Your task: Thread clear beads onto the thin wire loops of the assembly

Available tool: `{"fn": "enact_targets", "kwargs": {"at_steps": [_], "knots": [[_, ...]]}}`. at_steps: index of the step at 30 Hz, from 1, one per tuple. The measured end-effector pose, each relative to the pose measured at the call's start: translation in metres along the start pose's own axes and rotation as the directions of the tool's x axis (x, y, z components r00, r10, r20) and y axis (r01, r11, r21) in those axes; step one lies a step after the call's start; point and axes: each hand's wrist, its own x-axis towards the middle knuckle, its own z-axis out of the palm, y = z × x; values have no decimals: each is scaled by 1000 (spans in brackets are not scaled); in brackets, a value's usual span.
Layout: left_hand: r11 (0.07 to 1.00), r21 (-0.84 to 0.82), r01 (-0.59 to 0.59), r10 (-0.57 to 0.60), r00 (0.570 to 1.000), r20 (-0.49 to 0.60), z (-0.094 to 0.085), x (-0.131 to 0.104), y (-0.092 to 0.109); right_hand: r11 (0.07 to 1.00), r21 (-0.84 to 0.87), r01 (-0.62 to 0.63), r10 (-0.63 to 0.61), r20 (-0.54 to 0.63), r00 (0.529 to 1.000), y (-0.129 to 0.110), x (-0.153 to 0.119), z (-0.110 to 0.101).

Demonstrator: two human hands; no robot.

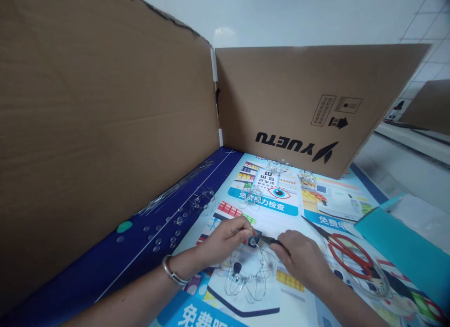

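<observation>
Beaded wire (260,269) is in left hand (230,237); cardboard (274,92) reads "YUETU" upside-down.

2 hands (232,238); 1 pliers (269,240); 1 scissors (350,254); 1 bracelet (171,271); 1 beaded wire ring (250,276)

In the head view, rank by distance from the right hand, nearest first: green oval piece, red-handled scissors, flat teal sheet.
1. Red-handled scissors, just outside the right hand.
2. Flat teal sheet, right edge.
3. Green oval piece, far left.

Two cardboard panels (105,107) (281,92) upright, meeting at corner (far one's YUETU print upside down). Printed cover (274,206) below, colorful, eye chart on it. Teal sheet (408,247) at right. White wall (298,18) behind.
</observation>
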Motion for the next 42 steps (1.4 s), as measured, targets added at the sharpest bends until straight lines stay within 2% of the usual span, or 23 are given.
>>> {"fn": "enact_targets", "kwargs": {"at_steps": [15,24,30,42], "knots": [[994,-111,16,-16,1000,-3,-1,1,-2,999,30,15,-14,-41,999,1,0,-1],[999,39,-17,18,999,-30,0,-1,0,998,52,19,-20,35,999,1,2,-6],[975,193,-108,116,993,-30,2,-1,2,997,50,59,-63,70,996,3,3,-8],[980,148,-134,135,991,8,-1,0,-5,985,-7,172,-171,47,984,2,2,-10]]}}
